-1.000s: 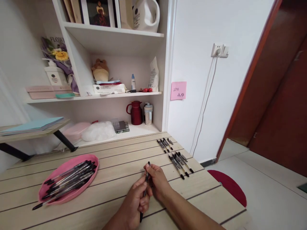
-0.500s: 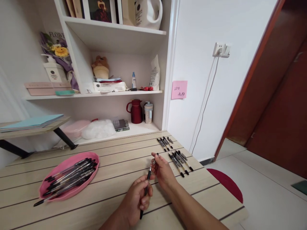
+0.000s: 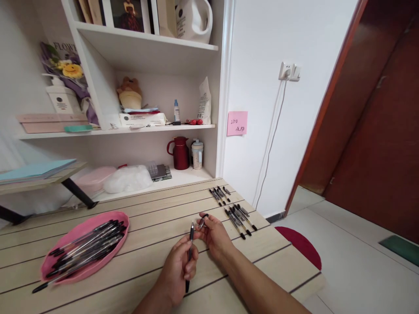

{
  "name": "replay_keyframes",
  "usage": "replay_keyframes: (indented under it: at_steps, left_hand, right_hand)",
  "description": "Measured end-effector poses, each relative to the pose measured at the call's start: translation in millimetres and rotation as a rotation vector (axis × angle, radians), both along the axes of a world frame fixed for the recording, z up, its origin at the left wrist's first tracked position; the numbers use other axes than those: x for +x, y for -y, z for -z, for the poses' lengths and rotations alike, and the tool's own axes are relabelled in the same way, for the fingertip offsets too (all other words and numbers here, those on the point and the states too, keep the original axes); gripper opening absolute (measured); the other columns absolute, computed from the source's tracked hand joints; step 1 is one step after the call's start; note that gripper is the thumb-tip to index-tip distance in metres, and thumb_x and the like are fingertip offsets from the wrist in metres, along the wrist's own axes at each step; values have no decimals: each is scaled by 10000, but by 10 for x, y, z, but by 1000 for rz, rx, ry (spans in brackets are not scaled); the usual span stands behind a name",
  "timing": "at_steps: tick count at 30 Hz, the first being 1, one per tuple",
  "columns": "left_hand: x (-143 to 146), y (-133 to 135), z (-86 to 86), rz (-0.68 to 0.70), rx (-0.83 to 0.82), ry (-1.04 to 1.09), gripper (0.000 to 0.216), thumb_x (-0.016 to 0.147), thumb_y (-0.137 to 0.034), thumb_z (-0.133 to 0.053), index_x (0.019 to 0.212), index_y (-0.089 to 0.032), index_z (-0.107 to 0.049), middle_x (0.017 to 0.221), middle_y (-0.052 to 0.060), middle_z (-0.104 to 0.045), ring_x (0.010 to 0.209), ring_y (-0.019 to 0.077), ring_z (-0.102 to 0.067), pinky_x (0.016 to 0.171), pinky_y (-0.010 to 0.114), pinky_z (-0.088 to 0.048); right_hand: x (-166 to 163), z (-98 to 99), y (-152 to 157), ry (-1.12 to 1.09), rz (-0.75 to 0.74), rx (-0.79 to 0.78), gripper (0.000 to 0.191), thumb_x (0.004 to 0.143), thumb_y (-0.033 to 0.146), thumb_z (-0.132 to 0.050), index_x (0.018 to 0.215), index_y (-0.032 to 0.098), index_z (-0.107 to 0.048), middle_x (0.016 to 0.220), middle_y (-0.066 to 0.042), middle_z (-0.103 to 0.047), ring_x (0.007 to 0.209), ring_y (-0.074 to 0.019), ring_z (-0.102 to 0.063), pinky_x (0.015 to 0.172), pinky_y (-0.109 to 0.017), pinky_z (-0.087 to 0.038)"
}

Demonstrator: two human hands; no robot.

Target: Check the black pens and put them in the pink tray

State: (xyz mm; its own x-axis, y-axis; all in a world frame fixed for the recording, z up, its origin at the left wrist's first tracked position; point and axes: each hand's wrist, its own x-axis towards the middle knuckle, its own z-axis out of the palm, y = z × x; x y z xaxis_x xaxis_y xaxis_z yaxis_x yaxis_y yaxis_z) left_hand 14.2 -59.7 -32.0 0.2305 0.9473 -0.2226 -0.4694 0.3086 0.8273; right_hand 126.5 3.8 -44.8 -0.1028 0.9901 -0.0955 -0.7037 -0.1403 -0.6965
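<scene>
My left hand (image 3: 178, 268) is closed around an uncapped black pen (image 3: 191, 235), its bare tip pointing up and away from me. Just to the right, my right hand (image 3: 218, 237) pinches a clear pen cap with a black clip (image 3: 203, 221). The cap is apart from the pen tip. Beyond my right hand, a group of pens (image 3: 237, 220) lies side by side on the table, with a second group of pen parts (image 3: 219, 196) farther back. On the left, a pink dish (image 3: 72, 232) holds a heap of capped pens (image 3: 88, 248), one sticking out over its near rim.
The slatted wooden table (image 3: 153, 235) meets a white shelf unit at the back, where a red jug (image 3: 181, 153) and a pale tumbler (image 3: 197, 155) stand. A small raised stand (image 3: 70, 174) is at the left. A red round seat (image 3: 301, 246) shows past the right edge.
The cap in my right hand has come away from the pen tip, leaving a gap between them. The camera view has shifted slightly to the right.
</scene>
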Motion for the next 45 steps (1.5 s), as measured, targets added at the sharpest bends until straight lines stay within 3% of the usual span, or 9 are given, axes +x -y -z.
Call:
replay_keyframes:
  at_steps: [10, 19, 26, 45]
  left_hand:
    - [-36, -27, 9, -55, 36, 33, 267, 726, -244, -511, 988, -192, -496, 589, -52, -468, 330, 0, -246, 330, 142, -137]
    - [-42, -34, 24, -95, 31, 63, 154, 728, -243, -509, 870, -183, -496, 585, -56, -462, 330, -5, -238, 331, 141, -126]
    - [-60, -48, 22, -130, 36, 70, 263, 728, -243, -500, 979, -167, -522, 586, -43, -473, 332, 0, -245, 325, 141, -141]
    - [-84, -56, 5, -156, 35, 104, 331, 683, -219, -553, 1009, -162, -545, 586, -38, -502, 331, 7, -284, 313, 151, -167]
  right_hand:
    - [-6, -35, 34, 36, -35, -30, 253, 668, 267, -607, 879, 157, -520, 632, -7, -593, 491, -100, -561, 424, -181, -397]
    - [-19, -47, 34, 71, -54, -77, 229, 696, 259, -573, 893, 159, -512, 625, -2, -592, 440, -70, -527, 388, -150, -353]
    - [-34, -33, 18, 75, -70, -98, 222, 698, 227, -545, 906, 160, -506, 612, 2, -591, 418, -64, -516, 380, -147, -348]
    - [4, -44, 35, 93, -78, -79, 235, 684, 214, -520, 908, 149, -503, 576, 2, -584, 411, -77, -518, 364, -151, -343]
